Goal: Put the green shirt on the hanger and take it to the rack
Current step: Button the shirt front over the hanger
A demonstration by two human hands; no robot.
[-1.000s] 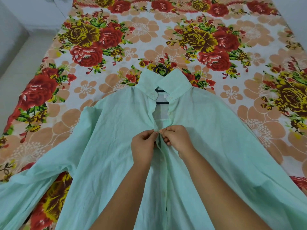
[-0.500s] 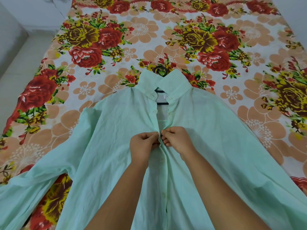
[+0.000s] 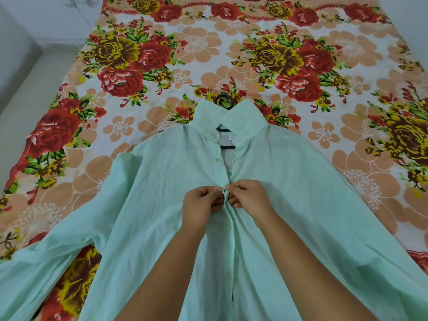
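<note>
Across the bed's (image 3: 69, 66) near half the green shirt (image 3: 162, 205) is spread, its hanger (image 3: 224, 100) hook showing above the collar; its front placket is pinched by the left hand (image 3: 201, 205) and right hand (image 3: 249, 196).

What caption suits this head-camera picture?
Left hand and right hand pinch the button edges of the green shirt, black hanger inside, on a floral bedsheet.

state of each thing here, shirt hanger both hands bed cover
pale green button-up shirt, spread front up, open at the neck
dark hanger, inside the shirt, hook out past the collar
left hand, pinching one placket edge
right hand, pinching the other placket edge
floral bedsheet, flat under the shirt
</note>
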